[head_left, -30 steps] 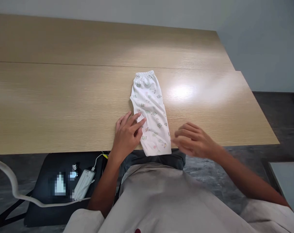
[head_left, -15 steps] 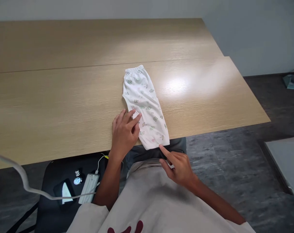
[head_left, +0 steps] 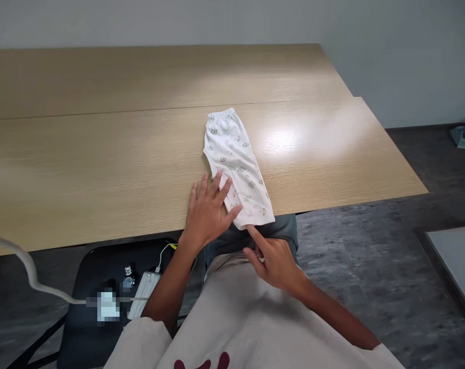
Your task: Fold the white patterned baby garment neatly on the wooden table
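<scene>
A small pair of child's pants [head_left: 238,164], white with a little green animal print, lies folded lengthwise on the table. Its gathered elastic waistband points away from me, and the leg hem hangs slightly over the near table edge. My left hand [head_left: 209,212] is open, fingers spread, with some fingertips and the thumb resting on the left side of the fabric. At the hem, my right hand [head_left: 274,259] touches the cloth with its outstretched index finger. Its thumb stands apart and the other fingers are curled, holding nothing visible.
The pale wooden table [head_left: 102,169] ends just in front of my body. Left of me, a black chair [head_left: 86,333] carries a white power bank [head_left: 143,292], a metal watch [head_left: 128,277] and a blurred-out item. A white cable [head_left: 33,277] crosses over the chair.
My left thumb has spread out onto the fabric near the hem. The right index finger has shifted left along the hem. The view has tilted a little.
</scene>
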A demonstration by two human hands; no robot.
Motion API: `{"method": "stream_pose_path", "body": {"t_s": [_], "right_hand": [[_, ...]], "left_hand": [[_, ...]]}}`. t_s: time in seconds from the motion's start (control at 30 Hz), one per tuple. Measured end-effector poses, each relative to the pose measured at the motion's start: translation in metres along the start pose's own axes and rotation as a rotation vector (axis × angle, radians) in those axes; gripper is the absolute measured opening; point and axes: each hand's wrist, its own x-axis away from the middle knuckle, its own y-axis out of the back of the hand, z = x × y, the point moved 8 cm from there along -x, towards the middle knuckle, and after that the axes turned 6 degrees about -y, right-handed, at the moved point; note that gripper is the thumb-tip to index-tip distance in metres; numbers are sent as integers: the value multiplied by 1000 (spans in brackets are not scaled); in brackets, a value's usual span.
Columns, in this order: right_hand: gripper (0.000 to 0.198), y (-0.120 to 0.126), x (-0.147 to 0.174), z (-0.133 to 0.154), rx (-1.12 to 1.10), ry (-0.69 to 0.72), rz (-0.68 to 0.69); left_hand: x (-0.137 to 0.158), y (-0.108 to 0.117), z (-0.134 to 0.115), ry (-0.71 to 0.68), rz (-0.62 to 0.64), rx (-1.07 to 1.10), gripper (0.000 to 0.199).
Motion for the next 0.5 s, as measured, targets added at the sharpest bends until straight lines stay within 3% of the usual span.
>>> {"method": "stream_pose_path", "body": {"t_s": [0.1,0.17,0.23,0.37,0.43,0.5], "right_hand": [[37,7,-1,-13,8,-175,23],[38,16,-1,-20,-117,-254,8],[42,16,-1,-25,-417,-313,63],[46,-8,0,-21,-1224,-417,346],[41,-18,-2,-15,-1487,-445,418],[32,-23,-6,-12,-1631,-452,396]], "left_hand": [[0,0,1,-4,-8,-5,75],[0,-1,0,-6,-15,-6,78],[1,-2,-1,-3,-20,0,81],[3,-3,-5,30,-47,12,89],[4,-4,-8,41,-50,8,90],[4,-5,-10,41,-44,0,90]]}}
